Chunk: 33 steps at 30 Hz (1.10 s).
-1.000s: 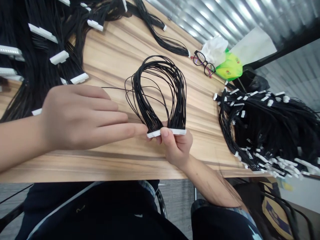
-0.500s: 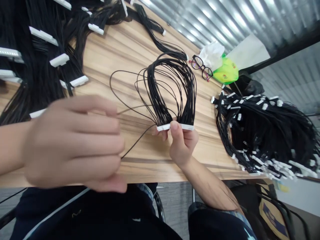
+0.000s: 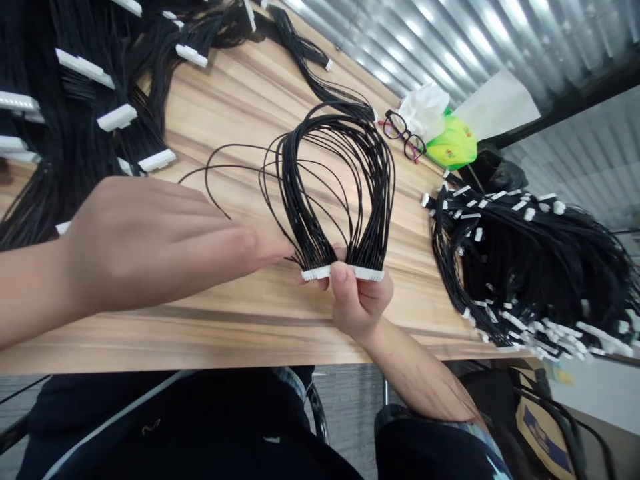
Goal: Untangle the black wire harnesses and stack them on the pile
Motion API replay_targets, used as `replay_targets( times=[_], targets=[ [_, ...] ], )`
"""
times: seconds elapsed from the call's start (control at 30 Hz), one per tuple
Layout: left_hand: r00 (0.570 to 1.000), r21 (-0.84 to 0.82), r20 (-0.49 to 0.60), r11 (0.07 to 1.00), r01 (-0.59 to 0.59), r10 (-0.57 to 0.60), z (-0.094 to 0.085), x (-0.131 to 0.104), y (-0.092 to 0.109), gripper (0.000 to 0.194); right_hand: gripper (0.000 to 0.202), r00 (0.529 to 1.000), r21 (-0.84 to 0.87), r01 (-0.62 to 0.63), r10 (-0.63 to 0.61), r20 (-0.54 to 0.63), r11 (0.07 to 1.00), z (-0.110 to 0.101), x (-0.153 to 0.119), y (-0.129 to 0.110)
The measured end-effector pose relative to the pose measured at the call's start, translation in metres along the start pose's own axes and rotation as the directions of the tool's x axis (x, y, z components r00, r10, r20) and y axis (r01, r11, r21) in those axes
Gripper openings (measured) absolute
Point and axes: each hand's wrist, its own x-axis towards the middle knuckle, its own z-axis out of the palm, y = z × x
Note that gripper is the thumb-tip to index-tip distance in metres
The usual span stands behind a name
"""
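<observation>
A long white connector (image 3: 369, 274) is pinched between the thumb and fingers of my right hand (image 3: 359, 300), above the wooden table. Many thin black wires (image 3: 293, 193) rise from it and loop round in an arch, coming back to the same connector. My left hand (image 3: 165, 247), smeared by motion, reaches in from the left with its fingers closed together. Its fingertips pinch a black wire right beside the connector's left end. A few looser wires bow out to the left of the main bundle, passing behind my left hand.
Bundles of black wires with white connectors (image 3: 117, 118) cover the table's left side. A large pile of similar harnesses (image 3: 530, 260) lies at the right. Glasses (image 3: 405, 135), a green packet (image 3: 453, 141) and another wire bundle (image 3: 320, 83) lie at the back, before a corrugated metal wall (image 3: 425, 40).
My left hand has moved right and turned, bringing its fingertips to the connector's left end. My right hand and the connector have come slightly lower and to the left.
</observation>
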Motion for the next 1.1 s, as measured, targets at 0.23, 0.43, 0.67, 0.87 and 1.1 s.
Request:
replay_targets(
  times=[0.23, 0.43, 0.67, 0.87, 1.1],
  targets=[
    [0.99, 0.138, 0.08, 0.983, -0.124, 0.114, -0.008, 0.0, 0.01, 0.09, 0.031, 0.997, 0.018, -0.078, 0.077, 0.029, 0.997, 0.002, 0.0, -0.003],
    [0.986, 0.073, 0.003, 0.984, -0.164, 0.164, -0.004, 0.002, 0.005, 0.085, 0.033, 0.993, 0.029, -0.111, 0.109, 0.045, 0.993, 0.001, 0.001, -0.006],
    [0.972, 0.175, 0.116, 0.959, -0.221, 0.203, -0.006, 0.005, 0.002, 0.078, 0.028, 0.993, 0.005, -0.105, 0.105, 0.054, 0.994, 0.002, 0.002, -0.005],
    [0.935, 0.021, 0.134, 0.943, -0.333, 0.328, -0.005, 0.027, 0.001, 0.036, 0.028, 0.982, -0.211, 0.028, 0.013, 0.189, 0.977, -0.004, 0.013, -0.013],
    [0.918, 0.188, 0.023, 0.9, -0.393, 0.396, -0.01, 0.028, 0.003, 0.027, 0.034, 0.977, -0.035, -0.179, 0.182, 0.11, 0.983, 0.0, 0.013, -0.009]
  ],
)
